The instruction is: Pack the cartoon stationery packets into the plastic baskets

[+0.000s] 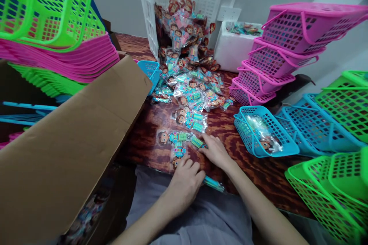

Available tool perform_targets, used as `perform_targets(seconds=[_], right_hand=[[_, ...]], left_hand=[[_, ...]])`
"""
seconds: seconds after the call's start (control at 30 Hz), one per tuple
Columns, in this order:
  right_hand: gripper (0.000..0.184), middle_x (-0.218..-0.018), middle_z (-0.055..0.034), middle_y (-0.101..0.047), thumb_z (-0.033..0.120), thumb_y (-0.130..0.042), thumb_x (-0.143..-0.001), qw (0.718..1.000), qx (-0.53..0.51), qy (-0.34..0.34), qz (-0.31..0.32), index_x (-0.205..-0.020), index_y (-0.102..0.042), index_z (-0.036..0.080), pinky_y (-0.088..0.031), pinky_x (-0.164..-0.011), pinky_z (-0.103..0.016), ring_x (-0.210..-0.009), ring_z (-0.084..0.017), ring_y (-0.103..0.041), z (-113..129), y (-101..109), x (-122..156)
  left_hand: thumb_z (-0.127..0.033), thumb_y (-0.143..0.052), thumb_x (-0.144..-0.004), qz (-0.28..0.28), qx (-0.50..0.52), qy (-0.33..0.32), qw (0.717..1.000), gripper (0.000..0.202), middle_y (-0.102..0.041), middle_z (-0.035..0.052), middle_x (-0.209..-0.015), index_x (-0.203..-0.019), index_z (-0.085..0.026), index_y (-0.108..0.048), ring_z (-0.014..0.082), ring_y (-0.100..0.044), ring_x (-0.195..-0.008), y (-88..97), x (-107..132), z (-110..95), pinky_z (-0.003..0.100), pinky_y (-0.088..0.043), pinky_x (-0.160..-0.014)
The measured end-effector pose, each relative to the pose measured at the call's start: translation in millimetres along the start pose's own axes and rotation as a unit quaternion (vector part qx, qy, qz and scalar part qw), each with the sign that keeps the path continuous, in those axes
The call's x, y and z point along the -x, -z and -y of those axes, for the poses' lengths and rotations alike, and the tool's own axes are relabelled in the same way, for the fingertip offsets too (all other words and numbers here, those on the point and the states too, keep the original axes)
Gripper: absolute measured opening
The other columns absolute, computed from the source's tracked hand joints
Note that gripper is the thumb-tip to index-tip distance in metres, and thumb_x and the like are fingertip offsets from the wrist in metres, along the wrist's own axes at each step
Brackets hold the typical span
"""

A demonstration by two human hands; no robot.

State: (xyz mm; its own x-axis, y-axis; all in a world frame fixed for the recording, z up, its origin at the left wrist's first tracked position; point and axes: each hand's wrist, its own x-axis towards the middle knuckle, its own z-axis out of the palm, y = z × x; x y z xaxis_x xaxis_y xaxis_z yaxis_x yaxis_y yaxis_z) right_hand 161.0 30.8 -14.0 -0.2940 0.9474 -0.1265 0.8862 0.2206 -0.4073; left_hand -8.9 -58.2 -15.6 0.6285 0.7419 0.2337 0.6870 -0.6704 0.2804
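Note:
My left hand is at the table's near edge, fingers curled down at a small clear packet with a cartoon head and blue lettering. A blue striped packet sticks out beside its thumb, partly hidden by the hand. My right hand has thumb and fingers closed at the end of a green-striped packet. Left of that packet lies another cartoon-figure packet, flat and sideways. Just beyond, two or so similar packets overlap in a row.
A heap of packets spills from a tipped white crate. An open cardboard box with stacked baskets crowds the left. Pink baskets stack at right, near a blue basket holding packets and green baskets. A white foam box stands behind.

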Motion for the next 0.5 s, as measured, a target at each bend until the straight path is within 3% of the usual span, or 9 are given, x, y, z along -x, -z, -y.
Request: perform_targets(seconds=[0.2, 0.37, 0.5], right_hand=[[0.017, -0.087, 0.0014, -0.067, 0.02, -0.064, -0.075, 0.98, -0.194, -0.045, -0.019, -0.091, -0.059, 0.023, -0.043, -0.073, -0.03, -0.079, -0.018, -0.061, -16.0, -0.5, 7.6], [0.018, -0.076, 0.0041, -0.061, 0.027, -0.066, -0.07, 0.92, -0.386, -0.062, -0.035, -0.085, -0.056, 0.022, -0.046, -0.068, -0.028, -0.071, -0.016, -0.058, -26.8, -5.4, 21.8], [0.027, -0.073, 0.0047, -0.059, 0.032, -0.075, -0.067, 0.867, -0.478, -0.089, -0.107, -0.08, -0.055, 0.021, -0.044, -0.066, -0.026, -0.069, -0.014, -0.056, -31.1, 2.0, 33.2]], left_hand=[[-0.023, -0.061, -0.093, -0.003, 0.004, -0.004, 1.0, 0.006, -0.057, 0.0017, -0.087, -0.088, -0.02, -0.059, 0.0209, -0.053, -0.085, -2.2, -1.7, 3.4, 0.045, -0.04, -0.102], [-0.023, -0.066, -0.089, 0.006, 0.017, 0.008, 1.0, 0.009, -0.057, 0.0023, -0.089, -0.091, -0.019, -0.059, 0.0216, -0.053, -0.088, 5.9, -3.8, 3.5, 0.045, -0.04, -0.104], [-0.02, -0.066, -0.089, 0.015, 0.035, 0.015, 0.999, 0.007, -0.058, 0.0026, -0.09, -0.091, -0.019, -0.059, 0.0222, -0.054, -0.09, 9.2, -3.9, 3.2, 0.046, -0.039, -0.104]])
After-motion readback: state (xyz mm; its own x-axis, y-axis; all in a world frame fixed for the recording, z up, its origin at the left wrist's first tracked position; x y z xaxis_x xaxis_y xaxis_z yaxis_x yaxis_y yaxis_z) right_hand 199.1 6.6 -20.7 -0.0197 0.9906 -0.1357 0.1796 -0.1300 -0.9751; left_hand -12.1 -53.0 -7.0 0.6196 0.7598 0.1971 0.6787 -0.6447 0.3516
